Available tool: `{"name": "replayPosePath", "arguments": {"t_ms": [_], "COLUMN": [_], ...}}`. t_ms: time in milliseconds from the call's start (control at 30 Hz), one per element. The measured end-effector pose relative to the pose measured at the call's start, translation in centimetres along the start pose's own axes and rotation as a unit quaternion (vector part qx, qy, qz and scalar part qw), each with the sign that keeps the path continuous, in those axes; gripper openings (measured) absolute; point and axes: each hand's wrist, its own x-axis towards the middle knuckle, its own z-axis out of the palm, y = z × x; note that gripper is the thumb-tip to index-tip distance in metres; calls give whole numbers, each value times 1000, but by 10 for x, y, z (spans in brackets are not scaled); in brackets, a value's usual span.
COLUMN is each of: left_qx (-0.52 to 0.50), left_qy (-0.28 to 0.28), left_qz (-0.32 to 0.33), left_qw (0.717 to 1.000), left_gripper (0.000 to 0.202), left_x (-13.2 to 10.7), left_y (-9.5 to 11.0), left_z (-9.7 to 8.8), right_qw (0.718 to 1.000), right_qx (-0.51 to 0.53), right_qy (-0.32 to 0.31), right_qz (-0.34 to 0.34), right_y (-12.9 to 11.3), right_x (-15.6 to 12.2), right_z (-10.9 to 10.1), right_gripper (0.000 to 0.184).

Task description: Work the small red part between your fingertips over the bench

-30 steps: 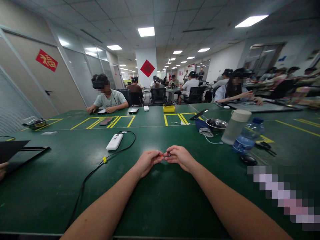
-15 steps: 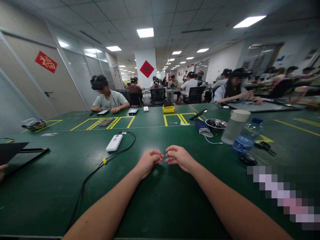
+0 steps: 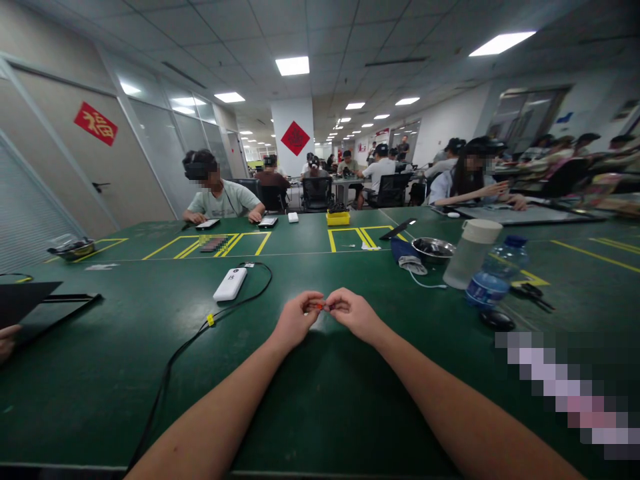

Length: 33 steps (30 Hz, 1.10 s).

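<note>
Left hand (image 3: pixel 296 321), centre of frame: thumb and fingers pinch a small orange-red piece (image 3: pixel 319 307). Right hand (image 3: pixel 356 317), just right of it: fingertips closed on a small dark piece (image 3: pixel 327 307), mostly hidden by the fingers. Both pieces sit at frame centre, between the hands, above the green table (image 3: pixel 320 407); fingertips nearly meet, can't tell if the pieces touch.

Containers: yellow bin (image 3: pixel 339 220), upper centre, dark items heaped in it, poking above the rim. Metal bowl (image 3: pixel 447 255), right of centre, dark contents, too blurry to identify. Second bowl (image 3: pixel 73 255), left edge of frame, clear plastic in or over it, rest unclear. Frosted cup (image 3: pixel 464 267), right, pale lid on, upright, contents not readable. Plastic bottle (image 3: pixel 493 280) just beside it, blue cap on, blue label, fill level can't tell.

Dark blue and grey pouch (image 3: pixel 407 258) lies against the metal bowl's left side, white cable beside it; inside not visible. White power bank (image 3: pixel 230 285) marked 15, left of the hands, black cable (image 3: pixel 175 357) near it running to the bottom edge. Black mouse (image 3: pixel 497 321) below the bottle. Co-worker (image 3: pixel 220 197), upper left, seated, hands at flat devices on the far side.
</note>
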Motion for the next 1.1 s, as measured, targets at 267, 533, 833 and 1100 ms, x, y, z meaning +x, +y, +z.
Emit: {"name": "replayPosePath", "arguments": {"t_ms": [267, 533, 833, 1100], "left_qx": [25, 24, 73, 69], "left_qy": [16, 19, 34, 27], "left_qz": [2, 2, 16, 23], "left_qw": [1000, 1000, 997, 997], "left_gripper": [26, 25, 21, 19], "left_x": [-3, -1, -4, -4], "left_y": [8, -2, 10, 13], "left_z": [1, 1, 2, 5], "right_qw": [999, 1000, 1000, 1000], "right_qx": [-33, -12, -13, -5], "right_qy": [0, -8, -7, -4], "right_qz": [-20, -9, 0, 1], "right_y": [5, 10, 6, 5], "right_x": [-1, 0, -1, 0], "right_z": [2, 2, 2, 2], "right_gripper": [19, 16, 14, 15]}}
